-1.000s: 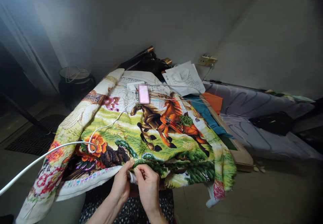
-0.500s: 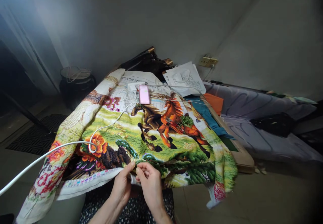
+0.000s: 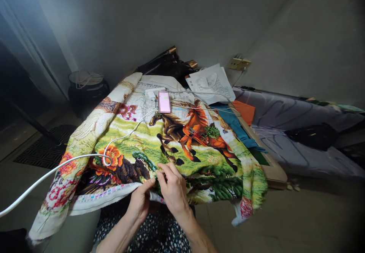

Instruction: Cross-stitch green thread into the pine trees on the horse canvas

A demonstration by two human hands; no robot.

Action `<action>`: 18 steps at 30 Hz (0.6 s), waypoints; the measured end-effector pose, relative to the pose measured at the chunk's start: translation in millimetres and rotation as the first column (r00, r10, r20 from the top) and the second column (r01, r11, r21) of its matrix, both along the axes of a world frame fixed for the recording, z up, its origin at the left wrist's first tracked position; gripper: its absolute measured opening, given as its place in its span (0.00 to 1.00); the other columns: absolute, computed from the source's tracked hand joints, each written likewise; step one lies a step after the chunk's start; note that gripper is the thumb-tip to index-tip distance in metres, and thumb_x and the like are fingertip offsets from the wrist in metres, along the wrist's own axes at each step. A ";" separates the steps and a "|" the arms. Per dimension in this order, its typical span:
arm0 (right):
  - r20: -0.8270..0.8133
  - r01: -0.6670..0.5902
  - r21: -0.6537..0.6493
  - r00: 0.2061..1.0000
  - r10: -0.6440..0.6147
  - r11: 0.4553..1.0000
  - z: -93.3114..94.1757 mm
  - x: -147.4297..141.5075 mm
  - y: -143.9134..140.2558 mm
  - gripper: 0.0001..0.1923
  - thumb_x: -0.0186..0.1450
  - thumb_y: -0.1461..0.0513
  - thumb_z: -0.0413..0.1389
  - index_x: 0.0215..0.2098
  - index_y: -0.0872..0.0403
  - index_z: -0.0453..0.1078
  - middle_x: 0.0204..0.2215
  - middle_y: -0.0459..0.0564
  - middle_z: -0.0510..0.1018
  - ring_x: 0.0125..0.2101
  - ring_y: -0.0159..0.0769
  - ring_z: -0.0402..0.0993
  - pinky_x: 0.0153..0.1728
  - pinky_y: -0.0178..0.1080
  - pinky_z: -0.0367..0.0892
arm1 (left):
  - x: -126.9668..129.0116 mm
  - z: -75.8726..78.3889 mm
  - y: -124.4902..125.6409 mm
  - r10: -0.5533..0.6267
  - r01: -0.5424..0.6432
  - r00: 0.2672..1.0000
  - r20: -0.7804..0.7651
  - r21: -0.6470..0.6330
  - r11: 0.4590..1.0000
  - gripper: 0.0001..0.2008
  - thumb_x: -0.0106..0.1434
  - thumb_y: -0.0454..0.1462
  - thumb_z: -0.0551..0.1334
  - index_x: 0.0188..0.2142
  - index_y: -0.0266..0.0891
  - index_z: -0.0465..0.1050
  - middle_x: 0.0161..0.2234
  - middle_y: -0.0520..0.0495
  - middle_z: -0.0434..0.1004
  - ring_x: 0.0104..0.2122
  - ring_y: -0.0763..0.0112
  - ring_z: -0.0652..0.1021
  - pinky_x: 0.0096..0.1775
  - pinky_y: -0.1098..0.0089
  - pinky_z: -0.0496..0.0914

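A large cross-stitch cloth (image 3: pixel 148 146) with running horses, flowers and green trees lies spread over a table in front of me. My left hand (image 3: pixel 139 203) grips the cloth's near white edge from below, thumb on top. My right hand (image 3: pixel 172 188) rests on the green stitched area just above that edge, fingers pinched together on the fabric; a needle or thread there is too small to make out. A bundle of green thread and red-handled scissors (image 3: pixel 207 133) lie on the orange horse.
A white cable (image 3: pixel 71 162) runs from the left across the cloth to a phone (image 3: pixel 164 101) and a white charger block. Papers (image 3: pixel 211 84), teal and orange fabric, a wall socket (image 3: pixel 238 62), a bed at right, a black stool (image 3: pixel 85 87) at left.
My right hand has moved up from the cloth's edge onto the green stitching. The left hand keeps its hold on the edge. The view has shifted slightly.
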State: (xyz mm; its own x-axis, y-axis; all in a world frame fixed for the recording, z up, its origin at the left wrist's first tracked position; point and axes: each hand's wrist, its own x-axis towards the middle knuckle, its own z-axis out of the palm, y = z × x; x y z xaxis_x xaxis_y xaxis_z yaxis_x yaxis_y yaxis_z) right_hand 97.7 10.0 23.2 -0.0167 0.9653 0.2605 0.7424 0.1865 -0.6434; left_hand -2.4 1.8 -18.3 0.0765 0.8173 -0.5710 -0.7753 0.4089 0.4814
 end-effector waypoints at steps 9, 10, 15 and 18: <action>-0.854 -0.071 -0.087 0.519 -0.037 0.994 48.5 41.9 24.2 0.11 0.64 0.54 0.56 0.30 0.52 0.64 0.25 0.42 0.74 0.14 0.26 0.64 0.13 0.30 0.60 | -3.2 -2.9 -2.1 -0.048 0.049 0.998 0.040 -0.035 0.998 0.12 0.45 0.39 0.72 0.29 0.33 0.81 0.28 0.43 0.83 0.34 0.57 0.81 0.45 0.60 0.72; -0.914 -0.048 -0.034 0.406 -0.012 0.998 66.4 62.2 26.1 0.12 0.62 0.54 0.59 0.29 0.51 0.63 0.21 0.38 0.71 0.11 0.24 0.59 0.13 0.29 0.61 | -3.5 -3.9 -2.2 -0.042 0.044 0.998 0.044 -0.037 0.998 0.12 0.45 0.39 0.72 0.30 0.33 0.81 0.28 0.42 0.83 0.35 0.56 0.81 0.46 0.59 0.71; -0.874 0.388 0.443 0.385 0.295 0.808 133.2 148.6 25.3 0.18 0.58 0.62 0.62 0.17 0.53 0.58 0.11 0.33 0.61 0.10 0.20 0.46 0.30 0.34 0.74 | -3.1 -5.3 -1.6 -0.008 0.010 0.999 0.054 -0.039 0.999 0.12 0.45 0.36 0.72 0.30 0.32 0.80 0.29 0.42 0.84 0.39 0.54 0.81 0.48 0.60 0.71; -0.794 0.402 0.416 0.598 0.110 0.815 113.9 141.3 17.8 0.15 0.60 0.60 0.61 0.19 0.52 0.62 0.12 0.35 0.65 0.11 0.24 0.54 0.28 0.39 0.72 | -2.1 -2.2 -1.6 -0.009 0.011 0.998 0.055 -0.039 0.999 0.11 0.46 0.36 0.72 0.30 0.32 0.80 0.29 0.42 0.84 0.39 0.54 0.81 0.47 0.59 0.71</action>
State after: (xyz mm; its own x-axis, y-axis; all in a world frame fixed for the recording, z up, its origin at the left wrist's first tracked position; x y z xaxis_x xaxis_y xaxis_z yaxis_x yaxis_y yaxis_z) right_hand 239.1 27.8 137.1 0.5590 0.6370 0.5308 0.0732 0.5997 -0.7969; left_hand -4.6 0.1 -20.5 0.1167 0.7933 -0.5975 -0.7959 0.4345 0.4216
